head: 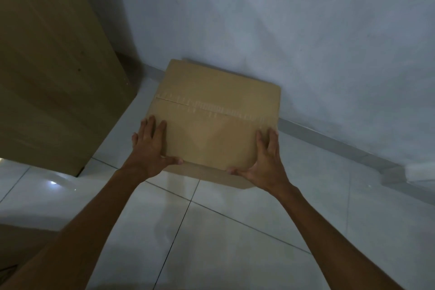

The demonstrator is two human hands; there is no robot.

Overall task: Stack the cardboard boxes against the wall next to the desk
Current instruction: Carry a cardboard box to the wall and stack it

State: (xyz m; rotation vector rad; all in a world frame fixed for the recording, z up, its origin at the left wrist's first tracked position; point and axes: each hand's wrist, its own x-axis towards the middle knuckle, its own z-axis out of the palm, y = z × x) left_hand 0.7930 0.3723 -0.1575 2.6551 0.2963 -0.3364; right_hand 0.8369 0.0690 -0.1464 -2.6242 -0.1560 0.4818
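So the cardboard box (213, 120) sits on the tiled floor (235, 231), its far edge right up against the grey wall (259, 19), with the wooden table side panel (51, 66) just off to the left. The left hand (150, 146) and the right hand (266, 160) are on its near corners, fingers spread flat along the sides and thumbs along the front edge. A second layer of cardboard peeks out underneath, but I can't tell if it's another box.

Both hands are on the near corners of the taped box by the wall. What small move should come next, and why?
Probably a short push to square the cardboard box against the wall. The left hand and right hand lie open on its near corners. Its far edge looks close to the wall already, and the box sits skewed over another layer of cardboard showing beneath its near edge.
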